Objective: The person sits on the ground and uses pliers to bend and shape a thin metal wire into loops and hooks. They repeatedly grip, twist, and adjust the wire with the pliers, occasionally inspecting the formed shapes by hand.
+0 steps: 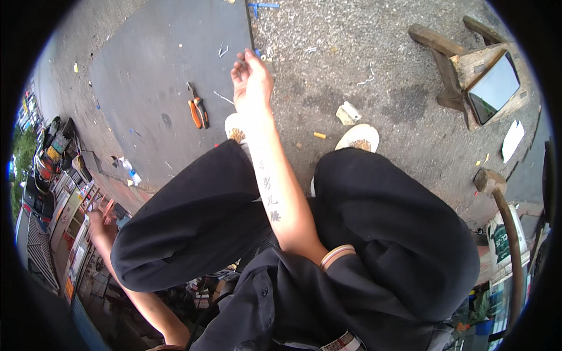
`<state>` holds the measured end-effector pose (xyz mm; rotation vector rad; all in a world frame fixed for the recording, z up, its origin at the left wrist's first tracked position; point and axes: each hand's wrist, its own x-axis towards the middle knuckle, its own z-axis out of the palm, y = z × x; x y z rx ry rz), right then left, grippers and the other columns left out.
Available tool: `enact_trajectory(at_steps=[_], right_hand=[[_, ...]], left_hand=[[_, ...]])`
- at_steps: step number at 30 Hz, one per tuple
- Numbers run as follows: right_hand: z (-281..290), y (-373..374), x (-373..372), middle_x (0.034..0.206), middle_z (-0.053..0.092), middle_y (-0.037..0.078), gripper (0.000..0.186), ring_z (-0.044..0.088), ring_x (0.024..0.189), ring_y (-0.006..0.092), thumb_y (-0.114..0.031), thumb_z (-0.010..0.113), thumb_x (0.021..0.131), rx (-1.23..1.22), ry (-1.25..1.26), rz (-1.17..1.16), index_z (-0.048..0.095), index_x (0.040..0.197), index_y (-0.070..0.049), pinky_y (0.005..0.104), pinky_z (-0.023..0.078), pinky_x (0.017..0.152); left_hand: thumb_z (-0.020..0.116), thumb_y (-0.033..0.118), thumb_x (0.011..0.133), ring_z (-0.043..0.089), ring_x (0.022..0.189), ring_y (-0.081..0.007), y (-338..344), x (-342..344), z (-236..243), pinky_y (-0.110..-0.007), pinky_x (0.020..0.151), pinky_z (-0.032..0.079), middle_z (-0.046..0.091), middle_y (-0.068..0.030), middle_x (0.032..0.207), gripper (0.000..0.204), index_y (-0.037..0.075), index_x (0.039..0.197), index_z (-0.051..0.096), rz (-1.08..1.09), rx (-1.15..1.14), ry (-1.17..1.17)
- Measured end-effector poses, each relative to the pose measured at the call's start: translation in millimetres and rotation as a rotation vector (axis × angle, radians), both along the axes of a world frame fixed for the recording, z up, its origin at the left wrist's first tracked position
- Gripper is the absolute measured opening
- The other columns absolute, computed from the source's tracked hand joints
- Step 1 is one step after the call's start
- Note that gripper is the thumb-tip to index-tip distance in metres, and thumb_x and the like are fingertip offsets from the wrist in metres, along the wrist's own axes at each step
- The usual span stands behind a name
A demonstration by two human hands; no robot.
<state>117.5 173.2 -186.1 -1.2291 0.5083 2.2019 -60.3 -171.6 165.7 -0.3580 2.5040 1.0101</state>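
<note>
My right hand (pixel 253 81) reaches forward, palm turned up, over the right edge of a dark grey board (pixel 134 70) on the ground. Its fingers are curled in with the tips close together; whatever they may pinch is too small to make out. Pliers (pixel 198 110) with orange and black handles lie on the board, left of that hand. Short bent pieces of white wire (pixel 223 51) are near them. Out at the far left, beside my left knee, my left hand (pixel 102 227) is smeared by motion, and its fingers cannot be read.
At the right stands a rough wooden stool (pixel 460 70) with a dark-framed flat device (pixel 494 88) on it. A blocky head on a long curved wooden handle (pixel 508 234) is below. An off-white block (pixel 348 113) and an orange stub (pixel 319 135) lie near my right shoe (pixel 358 138).
</note>
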Motion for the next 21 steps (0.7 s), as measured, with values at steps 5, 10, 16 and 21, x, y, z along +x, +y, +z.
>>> enact_trajectory(at_steps=[5, 10, 16, 21], right_hand=[[-20.0, 8.8, 7.0, 0.097, 0.063, 0.005, 0.021, 0.058, 0.085, 0.0139, -0.014, 0.060, 0.097, 0.038, -0.042, -0.020, 0.061, 0.115, -0.002, 0.0293, 0.049, 0.078], [-36.0, 17.1, 10.0, 0.095, 0.065, 0.006, 0.015, 0.059, 0.081, 0.0146, -0.012, 0.061, 0.096, 0.057, -0.079, -0.046, 0.063, 0.109, -0.004, 0.0296, 0.051, 0.076], [-56.6, 21.1, 2.7, 0.094, 0.064, 0.005, 0.012, 0.058, 0.082, 0.0153, -0.011, 0.060, 0.097, 0.084, -0.019, -0.001, 0.063, 0.106, -0.004, 0.0311, 0.051, 0.075], [-57.3, 23.6, 1.8, 0.094, 0.064, 0.006, 0.012, 0.058, 0.082, 0.0157, -0.010, 0.060, 0.097, 0.113, 0.008, -0.016, 0.063, 0.106, -0.003, 0.0315, 0.051, 0.074]], left_hand=[[0.058, 0.042, 0.099, 0.063, 0.094, -0.0213, -145.1, 159.3, -95.9, -0.038, 0.082, 0.050, 0.068, -0.0062, 0.107, 0.043, 0.005, 0.120, 0.065, 0.366, -0.253, -0.312], [0.058, 0.042, 0.099, 0.062, 0.092, -0.0211, -133.8, 262.2, -129.9, -0.038, 0.081, 0.049, 0.068, -0.0062, 0.105, 0.042, 0.005, 0.118, 0.065, 0.396, -0.376, -0.320], [0.058, 0.042, 0.099, 0.061, 0.090, -0.0208, -112.3, 285.9, -137.9, -0.037, 0.079, 0.048, 0.067, -0.0063, 0.103, 0.040, 0.005, 0.115, 0.065, 0.373, -0.405, -0.282], [0.058, 0.042, 0.100, 0.061, 0.088, -0.0206, -111.7, 296.4, -137.0, -0.037, 0.077, 0.048, 0.067, -0.0063, 0.101, 0.039, 0.005, 0.113, 0.064, 0.377, -0.416, -0.265]])
